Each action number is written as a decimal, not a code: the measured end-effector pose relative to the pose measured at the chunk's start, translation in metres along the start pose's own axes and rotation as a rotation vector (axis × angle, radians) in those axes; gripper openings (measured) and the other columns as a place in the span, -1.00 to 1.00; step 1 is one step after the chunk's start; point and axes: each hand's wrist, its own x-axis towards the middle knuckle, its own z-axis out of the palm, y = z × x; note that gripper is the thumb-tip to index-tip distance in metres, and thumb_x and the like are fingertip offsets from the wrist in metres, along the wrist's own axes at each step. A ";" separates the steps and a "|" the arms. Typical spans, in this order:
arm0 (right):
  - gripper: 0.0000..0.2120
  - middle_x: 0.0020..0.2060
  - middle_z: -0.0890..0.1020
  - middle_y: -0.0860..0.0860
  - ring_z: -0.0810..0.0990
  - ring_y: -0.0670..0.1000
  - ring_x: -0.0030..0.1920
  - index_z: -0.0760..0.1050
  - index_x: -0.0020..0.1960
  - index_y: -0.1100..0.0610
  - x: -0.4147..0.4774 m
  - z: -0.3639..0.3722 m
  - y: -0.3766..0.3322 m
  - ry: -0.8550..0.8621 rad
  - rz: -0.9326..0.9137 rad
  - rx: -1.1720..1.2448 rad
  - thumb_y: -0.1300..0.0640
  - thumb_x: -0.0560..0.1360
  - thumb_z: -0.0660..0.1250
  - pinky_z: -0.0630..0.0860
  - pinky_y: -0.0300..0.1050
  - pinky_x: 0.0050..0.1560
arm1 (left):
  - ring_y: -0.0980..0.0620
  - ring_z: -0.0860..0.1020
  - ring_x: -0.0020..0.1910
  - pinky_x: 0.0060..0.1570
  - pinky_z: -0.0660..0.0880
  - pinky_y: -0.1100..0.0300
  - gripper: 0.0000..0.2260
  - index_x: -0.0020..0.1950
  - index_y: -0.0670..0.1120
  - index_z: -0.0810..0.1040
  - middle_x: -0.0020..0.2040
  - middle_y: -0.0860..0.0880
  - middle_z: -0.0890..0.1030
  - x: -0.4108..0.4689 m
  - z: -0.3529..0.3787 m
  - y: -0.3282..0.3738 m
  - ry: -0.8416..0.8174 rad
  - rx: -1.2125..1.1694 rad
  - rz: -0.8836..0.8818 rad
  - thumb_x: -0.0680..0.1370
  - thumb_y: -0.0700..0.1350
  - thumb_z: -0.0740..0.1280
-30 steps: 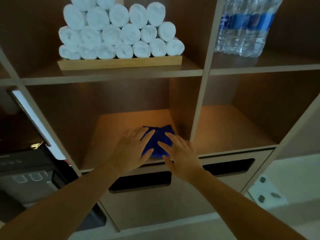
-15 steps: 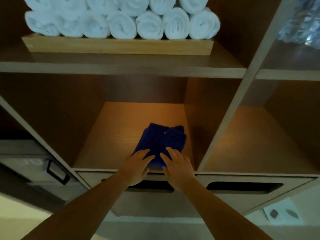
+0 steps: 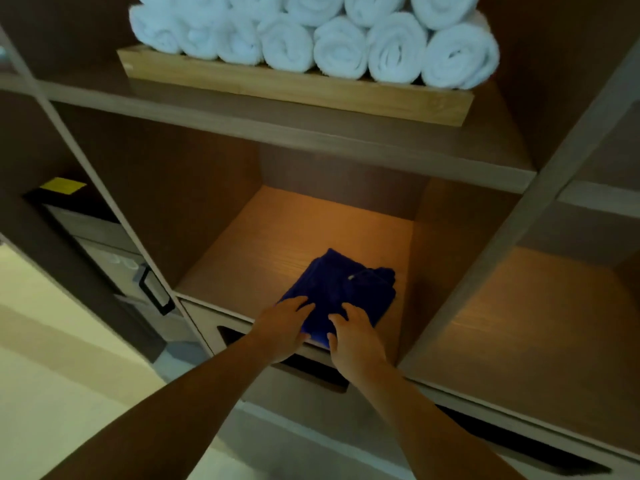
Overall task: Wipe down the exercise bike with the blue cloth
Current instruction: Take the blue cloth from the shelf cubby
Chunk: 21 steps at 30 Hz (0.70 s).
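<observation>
A folded blue cloth [image 3: 346,289] lies near the front edge of a lit wooden shelf compartment [image 3: 277,237]. My left hand [image 3: 282,329] rests on the cloth's near left corner with fingers spread. My right hand [image 3: 353,337] lies on its near right part, fingers flat on the fabric. Neither hand has lifted the cloth. The exercise bike is not in view.
Rolled white towels [image 3: 346,36] sit on a wooden tray [image 3: 294,88] on the shelf above. An upright divider [image 3: 502,265] separates a second lit compartment [image 3: 536,323] on the right. Dark slotted drawer fronts [image 3: 311,370] run below. A dark appliance [image 3: 104,244] stands at left.
The view has tilted and moved closer. Both hands have slid back toward the cloth's near edge, leaving more of the cloth uncovered.
</observation>
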 end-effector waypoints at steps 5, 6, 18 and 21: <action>-0.60 0.41 0.19 0.03 0.13 0.04 0.42 0.30 0.36 0.01 -0.015 0.007 0.000 0.056 -0.055 0.045 -0.01 0.54 0.21 0.44 -0.09 0.22 | 0.00 0.37 0.27 0.18 0.44 0.07 -0.57 0.34 0.01 0.32 0.37 0.01 0.30 -0.017 0.007 0.007 0.012 -0.048 -0.077 0.50 -0.02 0.31; -0.57 0.41 0.20 0.02 0.14 0.04 0.42 0.29 0.37 0.00 -0.016 0.006 0.002 0.081 -0.080 0.050 -0.02 0.53 0.23 0.42 -0.10 0.23 | 0.01 0.39 0.22 0.13 0.46 0.08 -0.62 0.30 0.03 0.36 0.33 0.02 0.34 -0.021 0.009 0.008 0.031 -0.036 -0.095 0.49 -0.01 0.31; -0.69 0.15 0.44 -0.02 0.38 0.01 0.19 0.44 0.19 0.05 -0.016 0.001 -0.002 0.160 -0.282 0.294 0.10 0.47 0.37 0.33 -0.22 0.18 | 0.02 0.49 -0.01 -0.12 0.49 0.17 -0.89 0.03 0.04 0.38 0.12 0.02 0.47 -0.071 0.003 0.020 0.259 -0.211 -0.309 0.52 -0.08 0.24; -0.76 0.06 0.48 -0.01 0.43 0.03 0.12 0.51 0.11 0.10 -0.016 -0.002 -0.029 0.220 -0.374 0.383 0.18 0.45 0.39 0.41 -0.14 0.15 | 0.00 0.50 -0.07 -0.08 0.50 0.10 -0.90 -0.02 0.01 0.36 0.00 -0.01 0.52 -0.093 -0.011 0.008 0.310 -0.260 -0.377 0.52 -0.17 0.18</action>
